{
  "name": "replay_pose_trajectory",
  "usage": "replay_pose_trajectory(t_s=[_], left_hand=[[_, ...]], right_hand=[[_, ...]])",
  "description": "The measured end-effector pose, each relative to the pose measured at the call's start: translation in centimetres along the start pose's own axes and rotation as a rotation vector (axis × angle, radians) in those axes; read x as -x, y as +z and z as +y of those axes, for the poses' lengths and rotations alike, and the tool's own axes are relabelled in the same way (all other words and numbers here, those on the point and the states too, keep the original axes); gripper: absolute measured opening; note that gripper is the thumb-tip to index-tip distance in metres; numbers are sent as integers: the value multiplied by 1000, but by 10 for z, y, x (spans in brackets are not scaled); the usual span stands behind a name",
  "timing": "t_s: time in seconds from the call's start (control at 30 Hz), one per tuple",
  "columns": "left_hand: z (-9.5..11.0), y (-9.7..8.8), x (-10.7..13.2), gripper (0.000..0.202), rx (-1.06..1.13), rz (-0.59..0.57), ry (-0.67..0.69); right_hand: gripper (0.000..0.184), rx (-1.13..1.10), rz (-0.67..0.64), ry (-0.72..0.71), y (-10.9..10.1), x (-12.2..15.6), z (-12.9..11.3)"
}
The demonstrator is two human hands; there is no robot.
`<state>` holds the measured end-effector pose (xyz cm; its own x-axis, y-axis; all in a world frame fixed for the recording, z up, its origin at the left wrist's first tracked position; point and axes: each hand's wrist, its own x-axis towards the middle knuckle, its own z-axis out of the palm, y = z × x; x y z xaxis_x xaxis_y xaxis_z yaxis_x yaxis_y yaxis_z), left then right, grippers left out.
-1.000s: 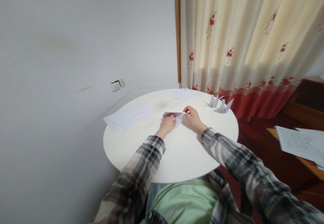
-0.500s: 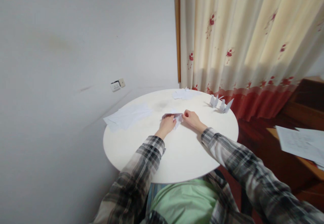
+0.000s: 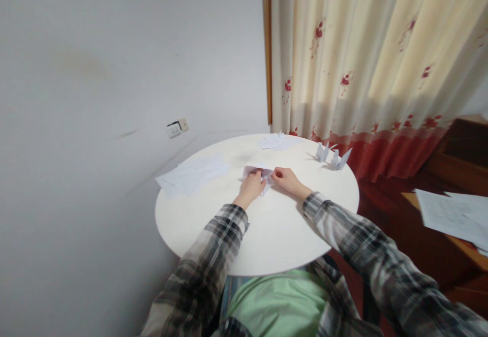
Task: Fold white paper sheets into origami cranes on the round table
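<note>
A small folded white paper [image 3: 254,171] lies near the middle of the round white table [image 3: 274,235]. My left hand [image 3: 251,187] rests on its near side, fingers bent and pressing it down. My right hand [image 3: 286,179] pinches the paper's right edge with thumb and fingers closed. Both forearms wear plaid sleeves.
A stack of white sheets [image 3: 192,174] lies at the table's left. More paper [image 3: 277,141] sits at the far edge. Two folded paper cranes [image 3: 332,157] stand at the far right. A flowered curtain [image 3: 366,57] hangs behind; papers [image 3: 453,217] lie on a wooden surface at right.
My right hand has slid left along the paper toward my left hand, and the paper's flap has been folded down flatter. The left hand has barely moved.
</note>
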<state>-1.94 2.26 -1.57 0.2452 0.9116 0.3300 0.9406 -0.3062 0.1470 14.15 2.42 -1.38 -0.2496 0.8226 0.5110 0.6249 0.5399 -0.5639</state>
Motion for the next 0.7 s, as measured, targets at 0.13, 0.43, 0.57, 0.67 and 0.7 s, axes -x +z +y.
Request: replay_pose_trajectory(t_s=[0.13,0.43,0.57,0.67,0.7], left_hand=[[0,-1,1,35,2,0,11],[-1,0,0,32,-57,19,109],[-1,0,0,34,-53,12,110],[0,-1,-1,31,-47,10,105],[0,-2,-1,29,-45,8,104]], right_hand=[[22,-4,-2,1,0,0,-1],[20,-17,-15,-25,1,0,3],[21,-12,-18,-28,1,-1,3],[21,17,-10,-8,0,-1,3],[21,33,-2,10,0,-1,2]])
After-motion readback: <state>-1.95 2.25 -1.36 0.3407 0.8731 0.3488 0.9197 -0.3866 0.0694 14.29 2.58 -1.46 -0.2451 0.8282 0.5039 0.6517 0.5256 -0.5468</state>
